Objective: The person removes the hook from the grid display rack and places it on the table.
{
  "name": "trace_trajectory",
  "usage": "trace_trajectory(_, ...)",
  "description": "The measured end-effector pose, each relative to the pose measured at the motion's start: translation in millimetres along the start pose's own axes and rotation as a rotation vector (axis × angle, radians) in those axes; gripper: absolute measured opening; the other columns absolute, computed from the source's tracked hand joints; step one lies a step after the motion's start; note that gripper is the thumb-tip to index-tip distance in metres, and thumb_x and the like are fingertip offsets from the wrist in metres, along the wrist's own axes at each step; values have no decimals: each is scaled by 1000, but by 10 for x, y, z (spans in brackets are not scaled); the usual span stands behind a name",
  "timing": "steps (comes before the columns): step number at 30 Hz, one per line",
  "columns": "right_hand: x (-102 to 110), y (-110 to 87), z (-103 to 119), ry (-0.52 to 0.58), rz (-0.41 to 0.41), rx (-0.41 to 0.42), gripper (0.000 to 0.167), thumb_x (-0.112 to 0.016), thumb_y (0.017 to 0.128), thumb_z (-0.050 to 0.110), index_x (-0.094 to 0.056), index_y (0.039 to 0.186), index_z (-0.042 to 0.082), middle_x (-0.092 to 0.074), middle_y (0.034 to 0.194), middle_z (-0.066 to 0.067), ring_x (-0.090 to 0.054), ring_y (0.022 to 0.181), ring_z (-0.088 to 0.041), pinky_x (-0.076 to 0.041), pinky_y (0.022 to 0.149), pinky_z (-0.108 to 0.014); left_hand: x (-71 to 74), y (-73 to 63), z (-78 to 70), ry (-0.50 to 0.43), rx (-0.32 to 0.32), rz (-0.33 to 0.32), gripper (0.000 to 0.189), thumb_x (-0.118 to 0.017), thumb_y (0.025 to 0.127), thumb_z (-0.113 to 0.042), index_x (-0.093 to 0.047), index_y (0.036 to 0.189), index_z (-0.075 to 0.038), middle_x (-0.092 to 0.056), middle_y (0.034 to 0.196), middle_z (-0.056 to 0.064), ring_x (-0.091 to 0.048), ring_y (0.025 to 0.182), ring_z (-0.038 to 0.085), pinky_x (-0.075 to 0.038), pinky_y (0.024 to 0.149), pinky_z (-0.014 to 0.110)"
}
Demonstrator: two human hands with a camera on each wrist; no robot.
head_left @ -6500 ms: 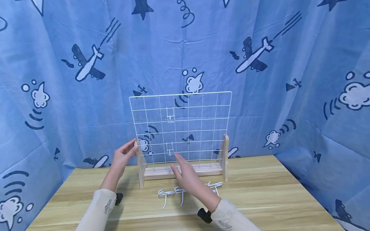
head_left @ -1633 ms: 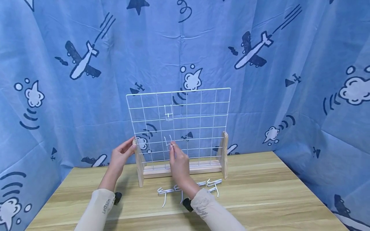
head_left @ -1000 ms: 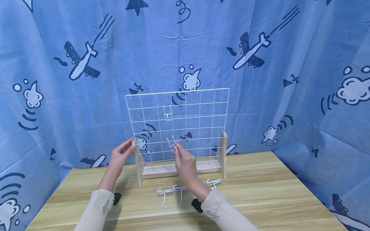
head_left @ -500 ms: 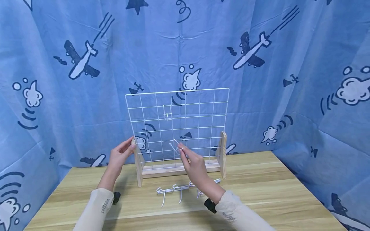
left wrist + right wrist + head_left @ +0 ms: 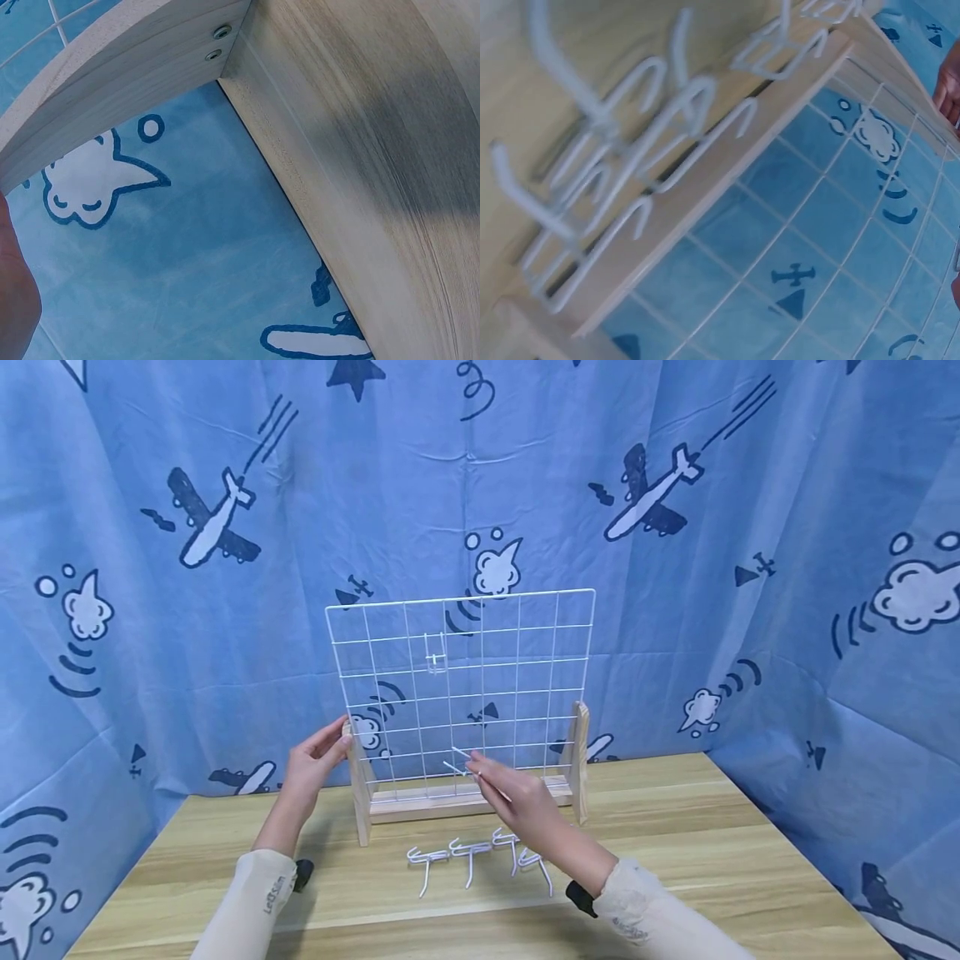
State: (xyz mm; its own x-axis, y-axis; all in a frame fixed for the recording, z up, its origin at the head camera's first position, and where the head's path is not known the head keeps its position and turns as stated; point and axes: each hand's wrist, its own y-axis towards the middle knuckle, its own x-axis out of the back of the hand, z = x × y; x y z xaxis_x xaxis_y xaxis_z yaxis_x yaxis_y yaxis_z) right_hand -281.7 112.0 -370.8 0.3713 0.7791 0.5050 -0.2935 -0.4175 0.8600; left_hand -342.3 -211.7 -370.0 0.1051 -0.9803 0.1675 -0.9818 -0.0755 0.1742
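My left hand [image 5: 309,772] grips the left post [image 5: 357,789] of a wooden stand, thumb in front; its fingertips are hidden behind. Part of that hand [image 5: 15,300] shows beside the post [image 5: 135,67] in the left wrist view. The stand bears an upright white wire grid [image 5: 461,599]. In front of the grid's lower part, my right hand [image 5: 521,797] pinches a white wire hook [image 5: 454,768], its two prongs pointing up and left. Another white hook [image 5: 435,658] hangs on the grid's upper left part.
Several white hooks [image 5: 427,857] lie in a row on the wooden table [image 5: 712,860] before the stand; the right forearm may cover more. The right wrist view shows these hooks [image 5: 622,157] close to the stand's base [image 5: 682,202]. A blue patterned curtain [image 5: 675,610] surrounds the table.
The lower of two hooks on the grid has come off into my right hand. That hand has since moved right and down, tilting the hook leftward. My left hand has stayed on the post.
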Motion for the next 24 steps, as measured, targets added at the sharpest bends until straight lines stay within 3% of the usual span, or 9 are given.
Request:
trace_trajectory(7,117,-98,-30,-17,81,133,35,-40,104,17,-68,112,-1,-67,114,-19,-69,95,-28,-56,80,-25,-1,10,10,-15,6,6,59,-65,92,-37,-48,143,-14,-50,142,12,-56,106,-3,-51,89,17)
trace_trajectory(11,161,-181,-45,-28,128,194,36,-38,104,17,-68,113,-2,-67,115,-20,-69,95,-28,-56,79,-24,-5,7,14,-8,10,2,58,-65,92,-37,-48,143,-15,-50,142,11,-56,108,-1,-51,91,18)
trace_trajectory(18,210,-315,-69,-4,224,211,38,-36,105,18,-67,115,-1,-66,117,-21,-67,99,-30,-55,84,-24,-6,4,20,-6,17,2,60,-66,91,-39,-48,143,-16,-51,141,8,-54,118,11,-50,93,20)
trace_trajectory(24,248,-392,-85,-10,259,265,37,-36,104,18,-67,116,1,-66,116,-19,-68,100,-29,-55,84,-26,4,10,23,-9,11,10,59,-65,92,-38,-47,143,-15,-50,142,10,-55,112,2,-50,93,20)
